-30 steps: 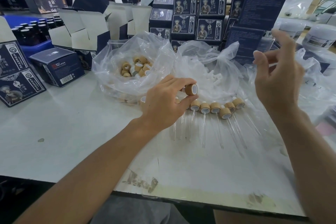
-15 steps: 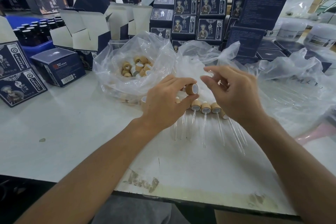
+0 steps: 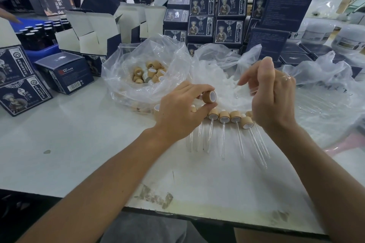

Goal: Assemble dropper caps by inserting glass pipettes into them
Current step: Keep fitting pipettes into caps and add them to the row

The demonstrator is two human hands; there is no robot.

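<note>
Left hand (image 3: 177,112) pinches a cap (image 3: 209,97) between thumb and fingertips, its white open end facing right. My right hand (image 3: 273,94) hangs just beside it, fingers loosely curled; whether they pinch a pipette I cannot tell. Under both, finished droppers (image 3: 224,117) lie in a row mid-bench (image 3: 79,144), glass toward the near edge. Beyond, loose caps (image 3: 150,72) fill a clear bag (image 3: 126,85).

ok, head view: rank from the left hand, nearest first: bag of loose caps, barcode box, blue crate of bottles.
From the left hand:
1. Bag of loose caps, just behind it.
2. Barcode box, further left.
3. Blue crate of bottles, far back left.
</note>
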